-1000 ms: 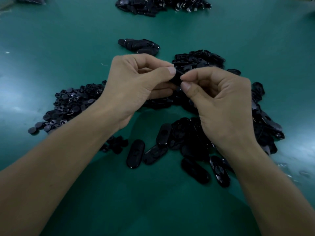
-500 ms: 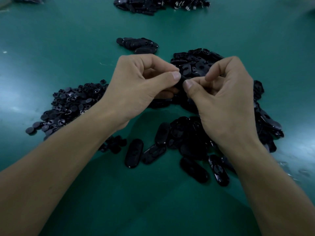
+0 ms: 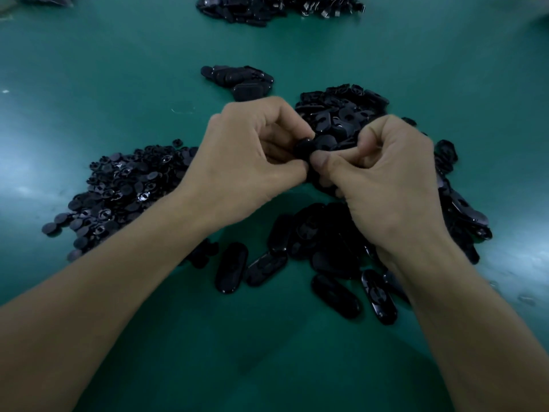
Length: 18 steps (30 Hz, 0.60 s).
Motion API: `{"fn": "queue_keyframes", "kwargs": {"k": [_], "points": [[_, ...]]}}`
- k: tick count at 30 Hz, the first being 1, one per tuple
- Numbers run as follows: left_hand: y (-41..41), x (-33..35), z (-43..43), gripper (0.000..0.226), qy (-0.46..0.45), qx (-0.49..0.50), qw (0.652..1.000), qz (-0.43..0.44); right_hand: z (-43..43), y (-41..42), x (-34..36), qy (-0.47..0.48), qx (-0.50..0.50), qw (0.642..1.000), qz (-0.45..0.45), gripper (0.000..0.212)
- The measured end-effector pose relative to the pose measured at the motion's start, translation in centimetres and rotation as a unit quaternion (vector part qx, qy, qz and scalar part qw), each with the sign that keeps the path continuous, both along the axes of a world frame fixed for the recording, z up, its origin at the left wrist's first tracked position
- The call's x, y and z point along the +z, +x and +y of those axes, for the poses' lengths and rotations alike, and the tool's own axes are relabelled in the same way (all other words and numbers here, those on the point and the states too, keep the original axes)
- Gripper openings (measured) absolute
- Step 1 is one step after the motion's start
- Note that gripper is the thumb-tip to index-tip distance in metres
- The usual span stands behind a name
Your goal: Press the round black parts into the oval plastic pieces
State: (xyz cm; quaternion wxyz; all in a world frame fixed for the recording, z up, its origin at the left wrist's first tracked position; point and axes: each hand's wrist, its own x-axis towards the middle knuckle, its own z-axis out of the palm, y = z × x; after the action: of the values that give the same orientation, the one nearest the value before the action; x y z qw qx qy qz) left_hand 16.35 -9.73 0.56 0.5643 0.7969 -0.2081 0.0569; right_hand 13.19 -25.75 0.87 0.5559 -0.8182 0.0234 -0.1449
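The green bench carries several black heaps: round parts on the left, ovals on the right and spilling nearer, a small stack beyond the hands, and a far heap cut off by the top edge. The loose ovals lie flat at mixed angles; the leftmost oval points its long axis away from the person. The left hand and right hand meet thumb to thumb at centre, fingers curled, both pinching one black piece above the ovals. Only its rounded top shows between the fingers. Its long axis, and whether a round part sits in it, cannot be told against the dark heap.
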Motion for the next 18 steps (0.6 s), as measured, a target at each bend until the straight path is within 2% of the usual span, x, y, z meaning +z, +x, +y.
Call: {"fn": "queue_keyframes", "kwargs": {"k": [5,11,18], "points": [[-0.49,-0.15,-0.46,0.024,0.052,0.033,0.995,-0.078,0.15,0.22,-0.13,0.002,-0.013,1.000,-0.003,0.042],[-0.95,0.07,-0.74,0.021,0.096,0.090,0.980,-0.152,0.28,0.08,0.39,-0.001,0.010,1.000,-0.028,0.033],[-0.57,-0.04,-0.36,0.018,0.091,0.101,0.981,-0.135,0.40,-0.18,0.45,-0.040,0.048,0.997,-0.048,0.025]]}}
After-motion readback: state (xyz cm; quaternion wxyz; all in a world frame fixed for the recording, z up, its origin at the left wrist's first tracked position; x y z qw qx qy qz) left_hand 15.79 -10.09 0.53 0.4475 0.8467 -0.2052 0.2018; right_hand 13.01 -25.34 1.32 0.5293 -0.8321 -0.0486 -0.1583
